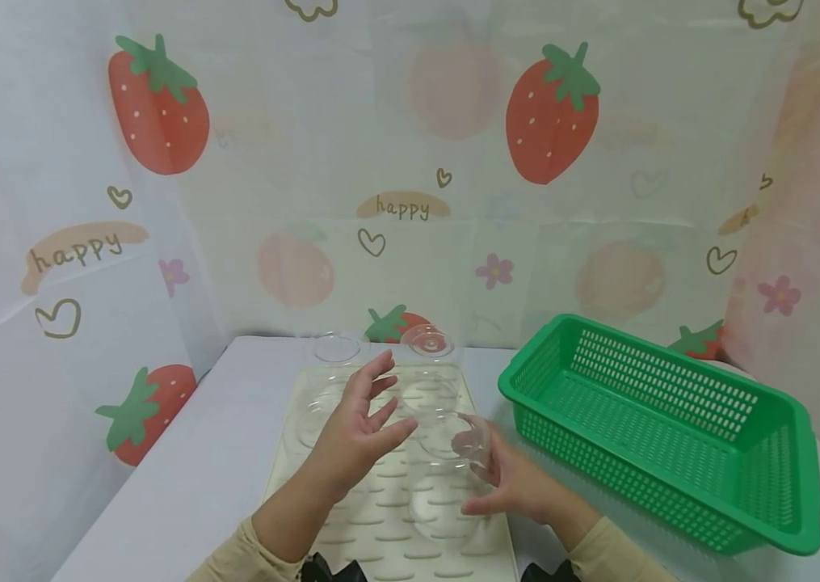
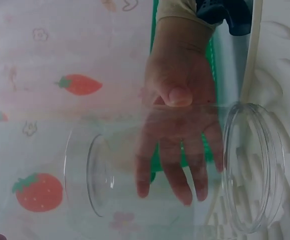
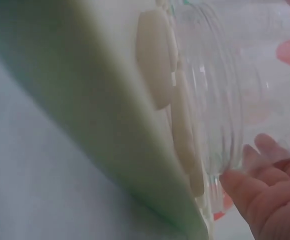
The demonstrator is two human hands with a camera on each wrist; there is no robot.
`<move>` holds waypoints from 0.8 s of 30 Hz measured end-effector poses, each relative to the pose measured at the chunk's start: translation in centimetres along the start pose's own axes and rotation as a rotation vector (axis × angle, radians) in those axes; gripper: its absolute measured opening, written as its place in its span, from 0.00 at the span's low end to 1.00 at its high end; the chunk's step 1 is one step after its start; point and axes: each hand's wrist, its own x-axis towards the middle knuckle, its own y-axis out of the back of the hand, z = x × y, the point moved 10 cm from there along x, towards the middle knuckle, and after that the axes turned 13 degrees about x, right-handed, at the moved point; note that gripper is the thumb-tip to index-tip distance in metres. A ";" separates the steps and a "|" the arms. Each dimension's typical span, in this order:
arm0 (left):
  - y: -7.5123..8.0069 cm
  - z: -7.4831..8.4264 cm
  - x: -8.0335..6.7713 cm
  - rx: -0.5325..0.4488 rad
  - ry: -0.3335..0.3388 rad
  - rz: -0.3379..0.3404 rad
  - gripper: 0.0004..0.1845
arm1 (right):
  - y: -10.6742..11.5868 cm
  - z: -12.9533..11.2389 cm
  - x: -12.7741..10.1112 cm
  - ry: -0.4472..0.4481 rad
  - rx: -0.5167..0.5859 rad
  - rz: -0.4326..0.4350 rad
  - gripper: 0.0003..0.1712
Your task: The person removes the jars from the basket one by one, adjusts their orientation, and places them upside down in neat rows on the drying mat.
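Several clear plastic jars stand mouth down on a cream drying mat (image 1: 384,505). Closest to me is a clear jar (image 1: 446,473), its ridged rim down at the mat in the left wrist view. My right hand (image 1: 522,481) is at this jar's right side, fingers extended behind the wall and thumb on the near side. Through the clear wall, those fingers (image 2: 170,170) look straight and spread. My left hand (image 1: 355,432) hovers over the mat left of the jar, fingers apart and holding nothing. It partly hides the jars behind it.
A green plastic basket (image 1: 660,449) with slotted walls stands right of the mat on the white table (image 1: 191,461). Two clear jars stand at the mat's far end, near the strawberry-print curtain (image 1: 410,267) that surrounds the table.
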 end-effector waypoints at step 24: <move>0.5 -0.3 0.0 0.013 -0.015 0.009 0.41 | 1.3 -1.8 -0.7 -0.008 -0.007 -0.078 0.61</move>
